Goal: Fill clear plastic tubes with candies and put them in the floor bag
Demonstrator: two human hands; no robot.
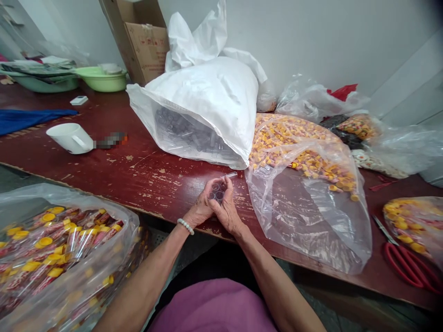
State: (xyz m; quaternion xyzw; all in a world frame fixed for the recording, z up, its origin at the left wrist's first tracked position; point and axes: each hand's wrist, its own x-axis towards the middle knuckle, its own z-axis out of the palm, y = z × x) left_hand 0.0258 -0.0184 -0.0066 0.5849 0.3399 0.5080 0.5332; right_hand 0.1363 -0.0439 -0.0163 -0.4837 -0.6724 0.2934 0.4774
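Note:
Both my hands cup a bundle of clear plastic tubes with their round open ends facing me, close to the table's front edge. My left hand, with a pale bead bracelet on its wrist, wraps the bundle from the left. From the other side my right hand closes round it, thumbs near each other. One clear tube pokes out beyond the right fingertips. Just past my hands, a white woven sack lies on its side, its mouth showing many more clear tubes.
Right of the sack, a clear bag spills yellow caps. Red-handled scissors lie at the far right. A white mug stands left. Capped tubes fill a bag at lower left. Green basins and a cardboard box are behind.

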